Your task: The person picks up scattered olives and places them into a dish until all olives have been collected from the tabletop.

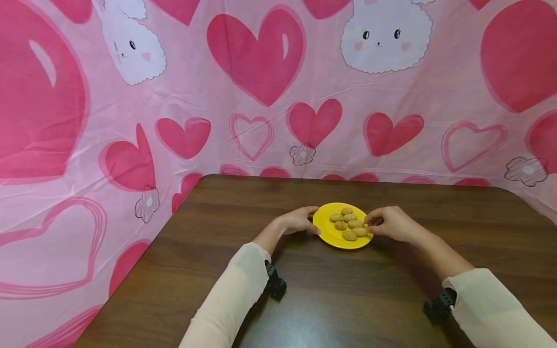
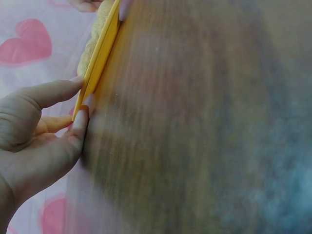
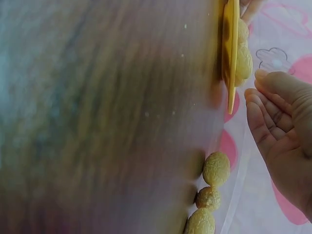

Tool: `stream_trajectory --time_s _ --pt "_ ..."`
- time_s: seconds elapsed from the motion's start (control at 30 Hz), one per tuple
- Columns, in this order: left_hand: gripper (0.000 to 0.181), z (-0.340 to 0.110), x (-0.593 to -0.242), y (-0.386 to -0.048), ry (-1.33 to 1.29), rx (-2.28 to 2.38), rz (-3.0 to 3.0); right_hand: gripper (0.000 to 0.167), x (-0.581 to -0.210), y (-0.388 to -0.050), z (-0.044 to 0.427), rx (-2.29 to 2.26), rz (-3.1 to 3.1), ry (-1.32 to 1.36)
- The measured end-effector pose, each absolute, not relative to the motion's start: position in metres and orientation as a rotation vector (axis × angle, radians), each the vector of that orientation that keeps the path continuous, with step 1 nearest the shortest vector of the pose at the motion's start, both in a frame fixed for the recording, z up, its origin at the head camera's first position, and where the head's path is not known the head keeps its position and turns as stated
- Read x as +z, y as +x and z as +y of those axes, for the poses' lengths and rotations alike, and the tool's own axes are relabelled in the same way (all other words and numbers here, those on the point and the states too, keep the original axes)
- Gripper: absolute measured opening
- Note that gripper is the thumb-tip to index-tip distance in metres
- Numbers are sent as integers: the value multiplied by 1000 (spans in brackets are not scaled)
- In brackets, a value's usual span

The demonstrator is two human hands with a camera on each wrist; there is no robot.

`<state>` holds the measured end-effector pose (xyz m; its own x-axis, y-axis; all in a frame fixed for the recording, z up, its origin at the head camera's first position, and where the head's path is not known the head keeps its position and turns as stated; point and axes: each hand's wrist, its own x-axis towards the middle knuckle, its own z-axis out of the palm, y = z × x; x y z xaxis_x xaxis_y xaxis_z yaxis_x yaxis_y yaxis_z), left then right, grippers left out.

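Head: I see the yellow plate (image 1: pixel 328 237) of small potatoes (image 1: pixel 349 235) toward the table's (image 1: pixel 339 299) far edge, between its far corners; left hand (image 1: pixel 297 221) and right hand (image 1: pixel 393 224) either side.

Left wrist: left fingers pinch the plate's rim.

Right wrist: right fingers narrowly parted, nothing visible between; three more potatoes (image 3: pixel 208 198) on the table beyond the plate.

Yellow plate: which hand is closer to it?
Left: the left hand grips the yellow plate by its left rim; the right hand hovers by its right edge, not touching.
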<state>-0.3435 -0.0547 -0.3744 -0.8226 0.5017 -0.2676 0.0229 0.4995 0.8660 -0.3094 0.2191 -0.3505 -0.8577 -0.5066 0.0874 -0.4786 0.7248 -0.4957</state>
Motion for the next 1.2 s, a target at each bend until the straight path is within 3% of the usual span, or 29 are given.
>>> stream_trajectory --time_s 1.2 --pt "76 -56 -376 -346 444 1271 2262 27 -339 -294 279 -858 2927 -507"
